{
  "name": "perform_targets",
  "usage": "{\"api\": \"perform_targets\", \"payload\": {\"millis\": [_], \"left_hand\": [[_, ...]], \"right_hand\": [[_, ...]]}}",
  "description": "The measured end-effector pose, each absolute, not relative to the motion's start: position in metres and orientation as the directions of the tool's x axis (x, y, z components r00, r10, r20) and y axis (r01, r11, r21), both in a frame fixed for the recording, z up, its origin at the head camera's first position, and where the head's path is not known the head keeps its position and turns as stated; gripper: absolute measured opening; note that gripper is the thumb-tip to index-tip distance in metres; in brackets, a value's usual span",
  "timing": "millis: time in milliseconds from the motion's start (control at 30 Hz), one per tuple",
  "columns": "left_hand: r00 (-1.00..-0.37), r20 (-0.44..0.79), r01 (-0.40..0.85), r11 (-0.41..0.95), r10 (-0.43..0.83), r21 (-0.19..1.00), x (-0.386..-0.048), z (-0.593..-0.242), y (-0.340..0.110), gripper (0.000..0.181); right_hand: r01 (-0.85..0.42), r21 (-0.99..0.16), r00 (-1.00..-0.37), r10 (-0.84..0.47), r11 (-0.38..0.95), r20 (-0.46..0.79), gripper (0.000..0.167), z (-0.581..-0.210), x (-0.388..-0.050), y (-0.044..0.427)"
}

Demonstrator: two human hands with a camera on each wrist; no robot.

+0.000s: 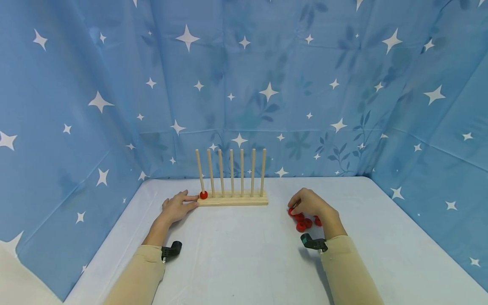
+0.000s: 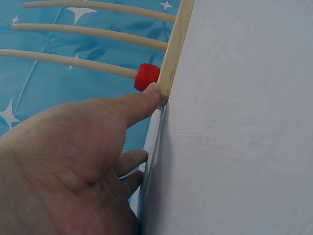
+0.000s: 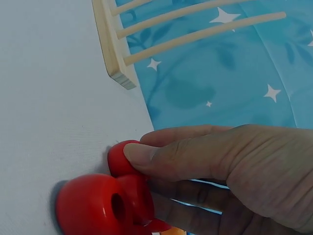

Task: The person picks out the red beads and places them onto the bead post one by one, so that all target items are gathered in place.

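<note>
A wooden rack (image 1: 233, 202) with several upright pegs stands towards the back of the table. One red bead (image 1: 203, 195) sits at the foot of its leftmost peg. My left hand (image 1: 176, 209) touches the rack's left end, its thumb against the base beside that bead in the left wrist view. Over on the right, my right hand (image 1: 310, 203) pinches a red bead (image 3: 120, 157) between thumb and fingers, at the edge of a cluster. Other red beads (image 3: 90, 205) with holes lie right below it, partly hidden by the hand in the head view.
The table (image 1: 236, 254) has a white cover. A blue curtain (image 1: 244, 84) with white stars hangs behind it and at both sides. Dark wrist cameras (image 1: 171, 250) are strapped over the beige sleeves (image 1: 350, 271).
</note>
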State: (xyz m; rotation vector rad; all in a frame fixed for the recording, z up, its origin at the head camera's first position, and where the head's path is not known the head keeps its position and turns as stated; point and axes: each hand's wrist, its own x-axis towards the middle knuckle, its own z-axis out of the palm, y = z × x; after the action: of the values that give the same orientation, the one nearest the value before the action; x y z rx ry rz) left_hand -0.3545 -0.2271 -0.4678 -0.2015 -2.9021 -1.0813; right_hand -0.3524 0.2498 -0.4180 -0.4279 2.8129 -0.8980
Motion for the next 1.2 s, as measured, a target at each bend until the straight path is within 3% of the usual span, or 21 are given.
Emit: {"api": "perform_targets", "payload": {"millis": [233, 667, 1200], "left_hand": [[-0.991, 0.078, 0.132, 0.745, 0.106, 0.654, -0.353, -0.466, -0.226, 0.040], [-0.991, 0.085, 0.137, 0.744, 0.107, 0.654, -0.352, -0.466, -0.226, 0.040], [-0.992, 0.071, 0.126, 0.747, 0.105, 0.653, -0.353, -0.466, -0.226, 0.041]], "right_hand": [[-0.287, -0.563, -0.933, -0.359, 0.775, -0.019, 0.015, -0.417, -0.350, 0.245], [-0.213, -0.621, -0.940, -0.332, 0.754, -0.081, 0.023, -0.421, -0.351, 0.241], [-0.198, -0.595, -0.946, -0.310, 0.779, -0.091, 0.025, -0.419, -0.349, 0.235]]}}
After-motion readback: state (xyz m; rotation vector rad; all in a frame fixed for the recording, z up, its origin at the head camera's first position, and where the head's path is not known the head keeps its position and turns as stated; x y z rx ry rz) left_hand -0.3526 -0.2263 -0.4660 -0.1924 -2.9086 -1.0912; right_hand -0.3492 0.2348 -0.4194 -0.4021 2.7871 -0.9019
